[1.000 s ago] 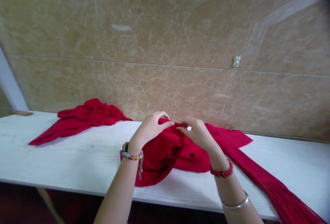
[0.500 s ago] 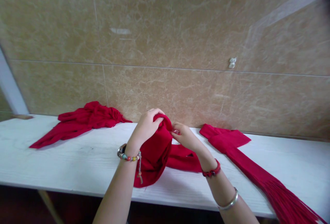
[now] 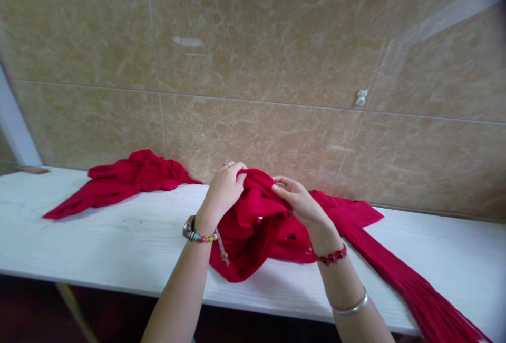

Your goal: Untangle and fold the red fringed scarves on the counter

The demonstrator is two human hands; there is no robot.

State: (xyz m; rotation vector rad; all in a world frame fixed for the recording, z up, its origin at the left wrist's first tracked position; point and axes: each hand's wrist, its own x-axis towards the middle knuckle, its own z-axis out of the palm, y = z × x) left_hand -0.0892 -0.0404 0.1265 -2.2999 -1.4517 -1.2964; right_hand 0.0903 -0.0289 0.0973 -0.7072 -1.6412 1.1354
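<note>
A red cloth (image 3: pixel 253 232), looking like a scarf, is bunched in a loop above the white table, its lower part resting there. My left hand (image 3: pixel 223 190) grips its upper left edge, thumb in front and fingers behind. At the upper right of the same edge, my right hand (image 3: pixel 298 198) pinches the fabric between thumb and fingers. More red cloth spreads on the table behind my right wrist; where it joins the held part is hard to make out.
On the white table (image 3: pixel 98 248), a crumpled red cloth (image 3: pixel 130 177) lies at the left. A folded red scarf with a long fringe (image 3: pixel 379 251) hangs over the front edge at right. Behind rises a tan tiled wall (image 3: pixel 253 69) with a small white figure (image 3: pixel 361 97).
My right hand has shifted right and slightly up along the cloth's edge. The held fabric is spread wider, with its loop more open. My left hand keeps its hold.
</note>
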